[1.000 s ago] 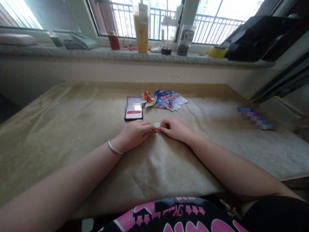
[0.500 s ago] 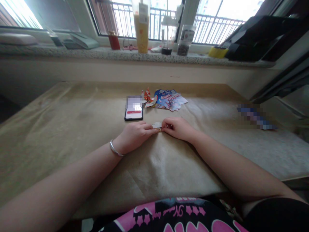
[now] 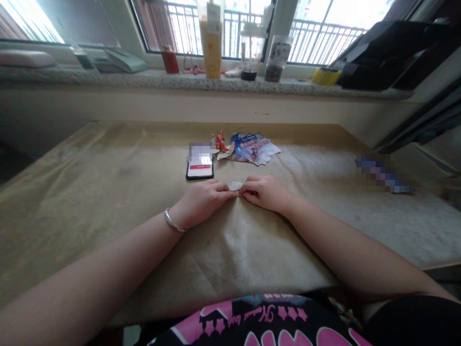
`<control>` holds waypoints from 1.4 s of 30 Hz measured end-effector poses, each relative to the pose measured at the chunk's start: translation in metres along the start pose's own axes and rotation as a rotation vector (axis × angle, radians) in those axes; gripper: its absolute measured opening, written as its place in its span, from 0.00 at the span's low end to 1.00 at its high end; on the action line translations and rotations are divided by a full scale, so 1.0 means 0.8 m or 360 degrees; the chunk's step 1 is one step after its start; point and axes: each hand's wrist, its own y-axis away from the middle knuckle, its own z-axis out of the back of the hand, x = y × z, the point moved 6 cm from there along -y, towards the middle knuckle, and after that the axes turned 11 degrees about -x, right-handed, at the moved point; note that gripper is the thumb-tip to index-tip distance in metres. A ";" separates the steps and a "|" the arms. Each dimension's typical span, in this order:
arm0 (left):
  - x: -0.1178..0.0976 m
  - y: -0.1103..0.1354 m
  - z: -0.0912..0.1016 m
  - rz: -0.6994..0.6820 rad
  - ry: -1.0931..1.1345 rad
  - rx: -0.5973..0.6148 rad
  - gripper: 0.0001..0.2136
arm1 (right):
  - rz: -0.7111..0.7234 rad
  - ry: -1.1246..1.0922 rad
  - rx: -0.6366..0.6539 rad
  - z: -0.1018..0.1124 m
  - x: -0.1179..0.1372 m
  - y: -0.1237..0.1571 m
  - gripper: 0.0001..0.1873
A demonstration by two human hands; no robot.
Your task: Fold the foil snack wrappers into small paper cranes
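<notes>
My left hand (image 3: 203, 202) and my right hand (image 3: 264, 191) meet at the middle of the table, both closed on a small piece of paper (image 3: 236, 185). The paper is whitish on top, with a yellowish-brown patterned strip along its near edge. Fingers of both hands pinch that near edge and hide much of it. Just beyond my left hand lies a phone (image 3: 200, 170) with its screen lit. Behind the paper is a fanned pile of blue printed sheets (image 3: 252, 148), and a crumpled orange-and-white wrapper (image 3: 220, 142) touches its left side.
A tan cloth (image 3: 108, 192) covers the table. At the right lies a blurred blue packet (image 3: 385, 175). The stone windowsill (image 3: 144, 81) holds a tall yellow-filled container (image 3: 211, 48), a red bottle (image 3: 170, 61), clear cups, yellow tape (image 3: 326, 76) and a black bag (image 3: 382, 57).
My right hand's fingers have closed in and shifted slightly left along the paper's near edge. My left hand stays almost where it was.
</notes>
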 end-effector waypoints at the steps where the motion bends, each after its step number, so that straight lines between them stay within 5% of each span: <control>1: 0.001 0.000 0.000 0.0017 0.0023 -0.0013 0.11 | 0.0000 -0.0003 0.0001 -0.001 0.000 0.000 0.12; 10: 0.008 0.001 -0.006 0.0144 0.0204 0.0024 0.11 | -0.0001 -0.0025 0.0002 0.000 0.000 0.000 0.12; 20: -0.002 -0.002 -0.002 0.0032 0.0047 0.0018 0.11 | 0.0228 0.0048 -0.0090 -0.001 0.005 0.004 0.12; 42: -0.010 -0.002 -0.003 -0.0035 -0.0068 0.0146 0.11 | 0.0233 0.0134 -0.0025 0.005 0.009 0.004 0.13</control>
